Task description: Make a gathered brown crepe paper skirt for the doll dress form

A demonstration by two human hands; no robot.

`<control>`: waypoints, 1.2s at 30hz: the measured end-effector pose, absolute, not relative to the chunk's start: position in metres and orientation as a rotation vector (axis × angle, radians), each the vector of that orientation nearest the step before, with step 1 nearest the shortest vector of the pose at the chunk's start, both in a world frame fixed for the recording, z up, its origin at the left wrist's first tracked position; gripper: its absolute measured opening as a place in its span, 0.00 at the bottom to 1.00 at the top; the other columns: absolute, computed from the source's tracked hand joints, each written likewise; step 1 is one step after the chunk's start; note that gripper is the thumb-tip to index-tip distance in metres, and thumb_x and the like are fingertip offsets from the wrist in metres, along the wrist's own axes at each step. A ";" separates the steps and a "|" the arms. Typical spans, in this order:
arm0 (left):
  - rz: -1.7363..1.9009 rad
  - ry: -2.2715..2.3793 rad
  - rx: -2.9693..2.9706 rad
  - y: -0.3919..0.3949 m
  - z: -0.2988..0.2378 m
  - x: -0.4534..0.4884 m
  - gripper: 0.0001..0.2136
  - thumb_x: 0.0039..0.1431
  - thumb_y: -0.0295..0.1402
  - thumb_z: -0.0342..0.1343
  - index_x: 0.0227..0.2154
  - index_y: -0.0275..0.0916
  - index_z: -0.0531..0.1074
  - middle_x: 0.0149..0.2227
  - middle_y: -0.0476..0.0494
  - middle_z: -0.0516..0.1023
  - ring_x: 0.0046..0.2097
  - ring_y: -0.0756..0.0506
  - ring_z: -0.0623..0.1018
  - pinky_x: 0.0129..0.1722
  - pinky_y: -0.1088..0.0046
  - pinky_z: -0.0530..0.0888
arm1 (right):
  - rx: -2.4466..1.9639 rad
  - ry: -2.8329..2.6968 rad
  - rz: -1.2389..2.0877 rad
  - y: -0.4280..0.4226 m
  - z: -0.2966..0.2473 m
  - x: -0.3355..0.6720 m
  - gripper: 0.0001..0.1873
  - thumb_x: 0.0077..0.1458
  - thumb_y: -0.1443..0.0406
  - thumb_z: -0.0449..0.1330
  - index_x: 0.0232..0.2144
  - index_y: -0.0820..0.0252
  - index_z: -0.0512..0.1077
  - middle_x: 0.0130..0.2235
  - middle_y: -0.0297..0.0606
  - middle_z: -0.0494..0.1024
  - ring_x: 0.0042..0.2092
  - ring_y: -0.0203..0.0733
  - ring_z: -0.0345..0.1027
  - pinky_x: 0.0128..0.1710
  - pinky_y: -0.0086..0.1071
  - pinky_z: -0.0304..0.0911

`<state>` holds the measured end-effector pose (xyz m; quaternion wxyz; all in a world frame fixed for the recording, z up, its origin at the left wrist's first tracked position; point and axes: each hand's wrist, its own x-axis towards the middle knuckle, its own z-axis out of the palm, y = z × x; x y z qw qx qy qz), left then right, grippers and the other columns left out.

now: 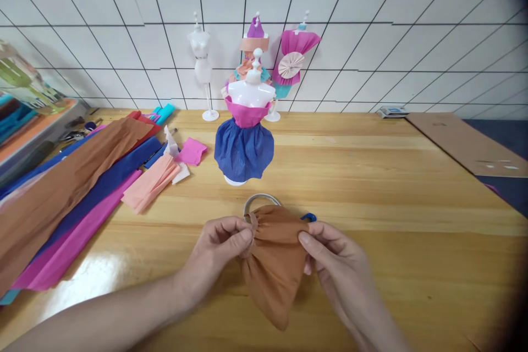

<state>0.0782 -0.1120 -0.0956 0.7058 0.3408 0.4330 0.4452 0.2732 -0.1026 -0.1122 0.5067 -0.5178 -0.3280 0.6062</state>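
A piece of brown crepe paper [276,264], gathered into folds along its upper part, hangs between my two hands above the table. My left hand [223,245] pinches its gathered left edge between thumb and fingers. At the upper right corner, my right hand [334,253] grips the same paper with thumb on top. Behind the paper lies a ring-shaped roll of tape [262,198], partly covered. A blue handle loop [309,217], perhaps of scissors, peeks out near my right fingers. Beyond stands a small white mannequin [251,93] in a pink top and blue crepe paper skirt [244,148].
Long crepe paper strips [82,176] in brown, blue and pink lie at left, beside peach paper pieces [150,181] and a pink scrap [192,151]. More mannequins stand by the tiled wall, one bare [202,55]. A brown board [462,140] lies at the right.
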 end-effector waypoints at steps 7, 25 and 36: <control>0.944 0.838 0.574 -0.114 -0.102 0.082 0.15 0.50 0.42 0.63 0.22 0.34 0.72 0.24 0.49 0.68 0.28 0.52 0.66 0.32 0.76 0.62 | -1.275 -0.690 1.514 -0.102 -0.110 0.271 0.14 0.37 0.59 0.73 0.20 0.61 0.73 0.20 0.30 0.70 0.20 0.30 0.58 0.18 0.23 0.56; 1.041 0.977 0.497 -0.112 -0.104 0.089 0.09 0.49 0.36 0.65 0.31 0.37 0.77 0.30 0.47 0.76 0.33 0.49 0.74 0.39 0.73 0.69 | -1.356 -0.851 1.501 -0.106 -0.120 0.268 0.13 0.42 0.58 0.69 0.25 0.60 0.74 0.23 0.31 0.72 0.19 0.29 0.59 0.17 0.23 0.58; 1.070 1.014 0.334 -0.108 -0.103 0.091 0.09 0.44 0.33 0.67 0.27 0.36 0.75 0.25 0.50 0.72 0.27 0.53 0.69 0.35 0.73 0.69 | -1.261 -0.600 1.580 -0.105 -0.119 0.267 0.16 0.40 0.55 0.70 0.26 0.60 0.73 0.19 0.31 0.69 0.19 0.32 0.60 0.17 0.24 0.56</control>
